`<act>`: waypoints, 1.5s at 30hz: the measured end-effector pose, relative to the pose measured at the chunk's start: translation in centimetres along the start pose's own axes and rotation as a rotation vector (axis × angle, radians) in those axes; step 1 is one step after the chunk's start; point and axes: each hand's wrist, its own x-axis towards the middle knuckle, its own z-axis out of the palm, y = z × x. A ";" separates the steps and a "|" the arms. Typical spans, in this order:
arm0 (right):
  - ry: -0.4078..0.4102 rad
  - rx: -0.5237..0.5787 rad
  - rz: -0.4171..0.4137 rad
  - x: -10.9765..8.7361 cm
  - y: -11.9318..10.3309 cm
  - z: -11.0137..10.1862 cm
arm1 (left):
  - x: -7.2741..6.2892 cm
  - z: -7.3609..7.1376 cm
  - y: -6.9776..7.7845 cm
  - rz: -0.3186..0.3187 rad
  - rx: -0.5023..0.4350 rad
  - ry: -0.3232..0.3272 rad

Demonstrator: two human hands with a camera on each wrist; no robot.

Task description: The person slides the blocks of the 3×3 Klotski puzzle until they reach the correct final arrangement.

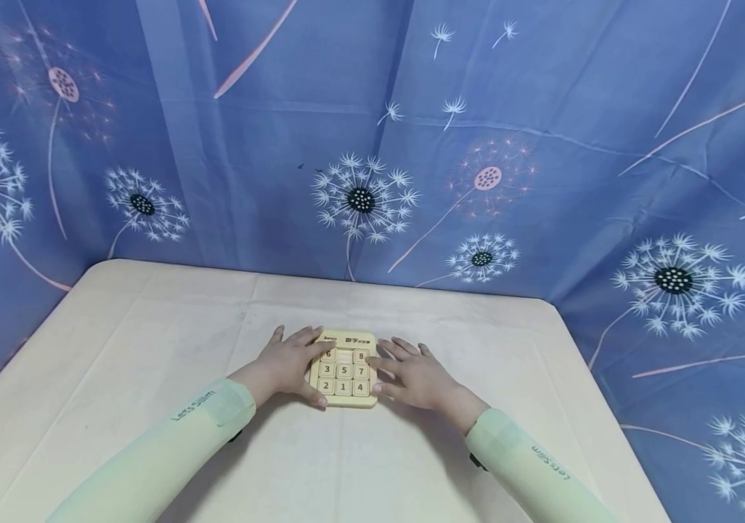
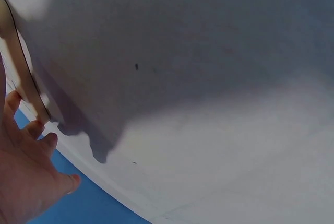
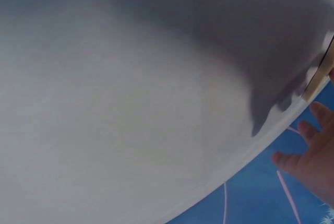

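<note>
A pale yellow sliding number puzzle [image 1: 353,402] lies between both hands, tiles facing up. Its rows read 6, gap, 8; then 3, 5, 7; then 2, 1, 4. My left hand [image 1: 286,365] grips the left side, thumb at the lower corner and forefinger reaching over the 6 tile [image 1: 327,355]. On the right side, my right hand [image 1: 417,379] holds the frame with its thumb low on the edge, while the forefinger tip meets the 8 tile [image 1: 361,357]. The wrist views catch only the puzzle's side edge, with the other fingers fanned out beside it.
The puzzle is over a table with a whitish cover [image 1: 268,465]. Behind and beside the table hangs a blue curtain [image 1: 268,181] printed with dandelions. Pale green sleeves [image 1: 150,457] cover both forearms.
</note>
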 end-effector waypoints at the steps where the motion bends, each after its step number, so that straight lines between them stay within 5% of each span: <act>1: -0.001 0.001 0.001 0.0 0.0 0.0 | 0.0 0.0 0.0 -0.001 0.000 -0.002; 45: 0.006 0.018 -0.023 1.2 -1.2 0.0 | -0.2 -0.3 0.2 -0.012 0.005 -0.020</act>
